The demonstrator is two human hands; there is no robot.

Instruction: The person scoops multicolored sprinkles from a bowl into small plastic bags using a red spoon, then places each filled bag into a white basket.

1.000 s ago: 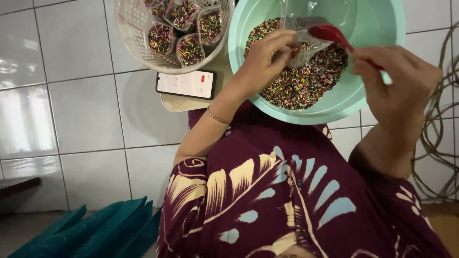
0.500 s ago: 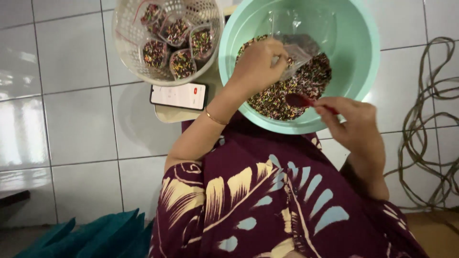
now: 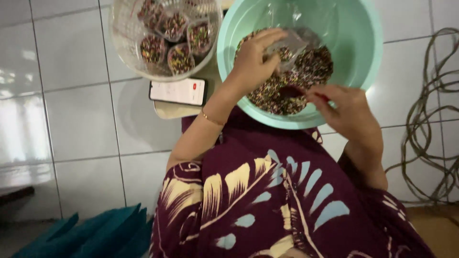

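Note:
A mint-green bowl rests against my lap, holding a heap of multicoloured sprinkles. My left hand grips a small clear plastic bag over the sprinkles. My right hand holds a red spoon whose scoop is dug into the sprinkles at the bowl's near side.
A white mesh basket at the upper left holds several filled bags of sprinkles. A phone lies on a small beige board below it. Coiled cable lies on the tiled floor at right. Teal folded material is at the lower left.
My right hand has lowered the red spoon from above the bag down into the sprinkles. The left hand stays on the bag.

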